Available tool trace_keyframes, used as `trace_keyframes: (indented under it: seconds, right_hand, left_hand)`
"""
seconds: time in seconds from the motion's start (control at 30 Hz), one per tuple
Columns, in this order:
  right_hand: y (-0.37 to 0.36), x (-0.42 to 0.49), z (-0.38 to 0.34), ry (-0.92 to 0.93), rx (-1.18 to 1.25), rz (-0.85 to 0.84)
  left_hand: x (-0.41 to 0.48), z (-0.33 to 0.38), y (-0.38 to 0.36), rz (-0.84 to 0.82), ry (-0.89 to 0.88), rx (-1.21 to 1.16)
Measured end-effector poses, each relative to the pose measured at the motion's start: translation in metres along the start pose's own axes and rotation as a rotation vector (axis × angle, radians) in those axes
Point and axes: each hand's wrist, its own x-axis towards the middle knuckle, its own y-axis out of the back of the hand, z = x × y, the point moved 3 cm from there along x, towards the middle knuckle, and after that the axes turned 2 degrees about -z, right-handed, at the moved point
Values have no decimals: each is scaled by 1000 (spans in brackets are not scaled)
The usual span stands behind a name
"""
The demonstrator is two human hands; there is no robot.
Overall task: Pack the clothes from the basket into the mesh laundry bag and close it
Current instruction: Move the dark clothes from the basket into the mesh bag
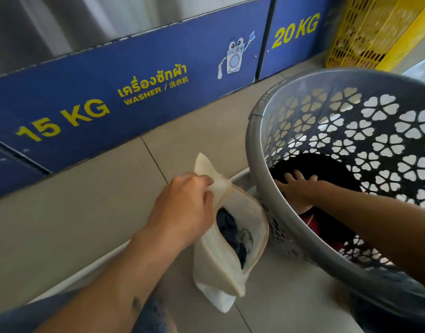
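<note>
Mesh laundry bag [214, 260]: the cream bag is held up by its top edge, mouth gaping wide, just left of the basket; whether its lower end is set on the floor cannot be told.
Clothes in bag [230, 234]: dark blue cloth is seen bunched down inside the open mouth.
Left grip [182, 212]: fingers and thumb are curled tight on the bag's upper rim, and a corner of mesh is pulled up above the knuckles.
Right grip [295, 188]: it is reached deep into the basket, fingers spread and laid flat on the black garment; nothing is seen pinched.
Black garment [326, 167]: it is heaped at the bottom of the basket, under the spread fingers.
Red garment [310, 224]: a patch is glimpsed below the right wrist, partly covered by the forearm.
Basket [252, 140]: grey plastic, round, its wall pierced with flower-shaped holes; it is tilted toward the camera and the bag's right edge is seen right against its outer wall.
Floor [86, 212]: beige tiles are spread under the bag and the basket.
Blue panel [158, 56]: it runs along the back, and "15 KG", "WASHER" and "20 KG" are printed on it in yellow beside a cartoon washer [234, 58].
Yellow crate [365, 32]: it is parked in the far right corner, well apart from the basket.
</note>
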Motion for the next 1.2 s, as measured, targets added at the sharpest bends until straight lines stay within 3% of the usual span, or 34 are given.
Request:
trace_keyframes:
  seconds: [0.1, 0.2, 0.6, 0.8, 0.97, 1.2]
  right_hand:
    - [-14, 1, -12, -8, -280, 78]
    - [-7, -7, -17, 50, -331, 167]
    - [53, -133, 11, 231, 514, 567]
    - [62, -235, 13, 156, 856, 842]
    - [67, -306, -20, 169, 856, 1123]
    - [70, -356, -77, 275, 682, 1293]
  left_hand:
    - [0, -4, 1, 15, 13, 10]
    - [-2, -3, 2, 10, 8, 21]
    - [-14, -10, 13, -129, 72, -10]
    - [-28, 1, 37, -18, 47, -216]
    - [-54, 12, 67, 101, 19, -373]
    - [-72, 11, 105, 172, 46, -639]
